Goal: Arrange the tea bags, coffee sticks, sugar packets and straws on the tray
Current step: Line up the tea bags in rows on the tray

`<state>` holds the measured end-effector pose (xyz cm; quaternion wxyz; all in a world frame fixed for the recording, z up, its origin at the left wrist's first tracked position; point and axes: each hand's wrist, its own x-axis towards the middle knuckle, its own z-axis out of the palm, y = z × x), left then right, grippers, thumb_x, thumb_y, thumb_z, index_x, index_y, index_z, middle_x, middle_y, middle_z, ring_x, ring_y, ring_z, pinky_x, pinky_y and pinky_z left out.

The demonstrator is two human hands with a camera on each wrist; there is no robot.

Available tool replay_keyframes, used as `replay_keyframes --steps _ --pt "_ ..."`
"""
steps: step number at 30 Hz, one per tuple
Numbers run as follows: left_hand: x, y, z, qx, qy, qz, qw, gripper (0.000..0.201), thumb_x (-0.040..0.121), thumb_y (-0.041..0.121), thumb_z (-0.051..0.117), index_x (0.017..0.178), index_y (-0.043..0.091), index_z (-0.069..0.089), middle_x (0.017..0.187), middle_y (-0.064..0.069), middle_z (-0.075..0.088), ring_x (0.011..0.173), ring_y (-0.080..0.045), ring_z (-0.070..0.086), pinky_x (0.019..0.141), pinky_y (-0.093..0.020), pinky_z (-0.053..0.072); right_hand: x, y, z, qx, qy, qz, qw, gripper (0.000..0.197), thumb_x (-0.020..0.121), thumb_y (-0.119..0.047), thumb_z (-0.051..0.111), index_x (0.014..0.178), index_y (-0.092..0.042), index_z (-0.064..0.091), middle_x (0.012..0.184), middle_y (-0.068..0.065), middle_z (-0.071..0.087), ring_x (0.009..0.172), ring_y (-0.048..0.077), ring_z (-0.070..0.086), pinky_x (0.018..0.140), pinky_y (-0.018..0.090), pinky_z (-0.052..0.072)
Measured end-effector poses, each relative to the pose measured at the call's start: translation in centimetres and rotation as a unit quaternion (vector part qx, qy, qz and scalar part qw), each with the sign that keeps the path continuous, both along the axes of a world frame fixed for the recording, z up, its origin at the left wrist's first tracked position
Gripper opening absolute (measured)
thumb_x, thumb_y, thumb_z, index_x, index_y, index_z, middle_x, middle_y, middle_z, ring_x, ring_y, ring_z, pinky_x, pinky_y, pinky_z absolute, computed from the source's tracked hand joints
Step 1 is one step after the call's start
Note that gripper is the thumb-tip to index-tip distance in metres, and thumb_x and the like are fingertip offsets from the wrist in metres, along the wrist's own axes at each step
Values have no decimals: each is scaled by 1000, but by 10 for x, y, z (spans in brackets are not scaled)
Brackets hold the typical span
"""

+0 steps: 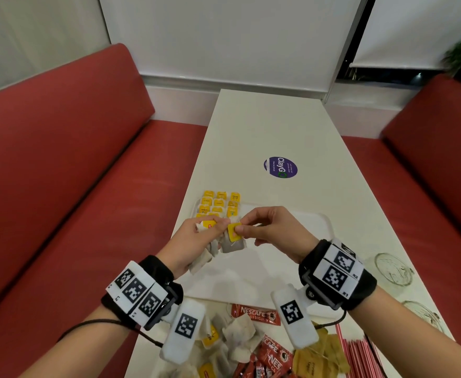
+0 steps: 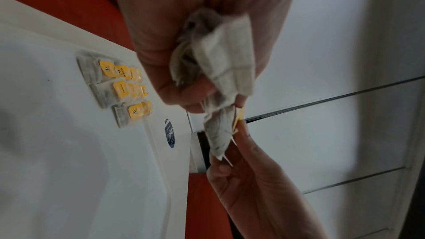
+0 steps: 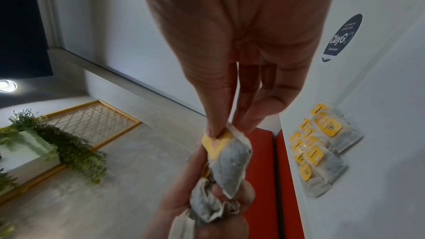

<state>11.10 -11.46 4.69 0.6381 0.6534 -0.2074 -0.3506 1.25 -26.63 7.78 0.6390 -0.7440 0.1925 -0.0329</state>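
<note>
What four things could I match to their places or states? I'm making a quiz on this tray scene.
Things:
1. left hand
2. right hand
3. Nescafe stick
4. round ClayGo sticker

Places or states:
A. pinches one tea bag's yellow tag
B. on the bare table, beyond the tray
C. grips a bunch of tea bags
D. in the near pile

Pairs: 1-C, 2-A, 3-D, 4-B

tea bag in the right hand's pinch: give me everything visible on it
The tea bag is a grey-white paper pouch with dark leaf showing through, and a yellow square tag with rounded corners lying at its top. The right hand pinches it at the tag between thumb and fingers. Its lower end runs into the bunch of tea bags that the left hand grips. It hangs in the air above the white tray, touching only the hands and the bunch. The tag's print is too blurred to read.
</note>
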Motion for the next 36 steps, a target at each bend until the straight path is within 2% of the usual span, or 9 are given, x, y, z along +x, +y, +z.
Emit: replay_keyframes --steps 3,8,11,14,20,24,30,33,36 --pt "3 -1 0 4 5 1 1000 33 77 44 62 86 13 68 42 -8 51 64 -29 45 47 -25 38 2 -1 -3 12 -2 -2 1000 9 79 -10 73 78 -12 64 74 8 64 58 4 57 54 16 44" --pt "12 -1 -11 25 -15 -9 1000 47 73 45 69 99 6 67 48 -4 54 58 -23 46 56 -28 39 7 -2 -8 41 -21 -29 999 16 79 -7 72 90 -11 61 69 3 64 59 8 58 54 18 47" --pt "17 -1 -19 42 -11 -6 999 51 69 41 78 106 11 63 51 -1 57 60 -21 49 59 -29 39 11 -4 -14 40 -19 -37 998 23 78 -7 72 98 -10 61 66 -2 64 60 6 59 57 18 48" --pt "21 -4 -22 45 -13 9 999 45 73 33 75 111 15 59 57 -3 59 58 -15 52 57 -27 42 13 -6 -22 52 -8 -40 998 28 79 -8 72 104 -9 61 70 -1 62 66 8 60 65 21 53" --pt "32 -8 -32 77 -59 0 995 47 78 30 74 117 7 60 59 -8 58 55 -13 53 59 -26 43 15 -5 -35 86 31 -9 996 2 82 -10 69 83 -11 68 71 2 66 59 4 60 64 19 55" --pt "42 -16 -45 135 -94 0 986 49 78 33 75 116 5 61 55 -2 58 48 -9 51 58 -25 41 22 -7 -53 62 45 -48 996 7 81 -8 70 78 -10 65 68 5 63 53 3 58 58 17 54" --pt "48 -33 -54 215 -154 -33 964 31 82 26 72 109 12 67 59 6 56 37 3 46 38 -12 31 34 -14 -85 46 80 -82 992 11 82 -7 69 84 -1 61 62 9 58 48 10 55 57 20 55" --pt "52 -41 -61 247 -155 -40 956 43 81 33 72 116 11 63 78 -7 66 56 -7 53 50 -20 37 42 -18 -97 28 101 -81 991 13 81 -8 71 81 -2 60 63 10 60 43 8 56 56 21 55" --pt "57 -51 -62 278 -166 -35 946 46 82 32 72 119 6 61 109 -12 64 101 -26 61 78 -28 42 50 -23 -102 7 104 -84 991 15 82 -8 70 72 -8 58 61 8 60 43 7 57 60 25 56"
